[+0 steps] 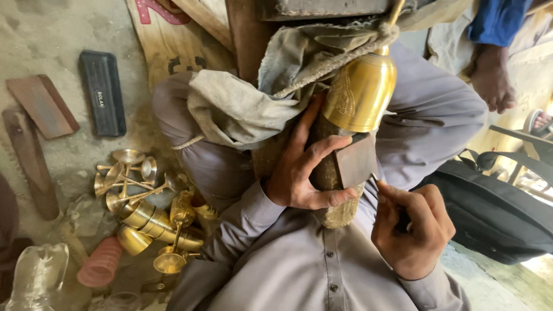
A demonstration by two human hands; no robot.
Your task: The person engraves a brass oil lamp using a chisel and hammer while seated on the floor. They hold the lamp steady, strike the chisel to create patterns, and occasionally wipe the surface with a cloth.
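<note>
Brass goblet cup (360, 92) slants toward upper right, left hand (302, 167) clasping its support below, clenched right hand (412, 230) at lower right.

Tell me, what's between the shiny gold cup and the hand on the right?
In the head view, a small dark flat block sits between the brass cup and the right hand, pinned by the left hand.
</note>
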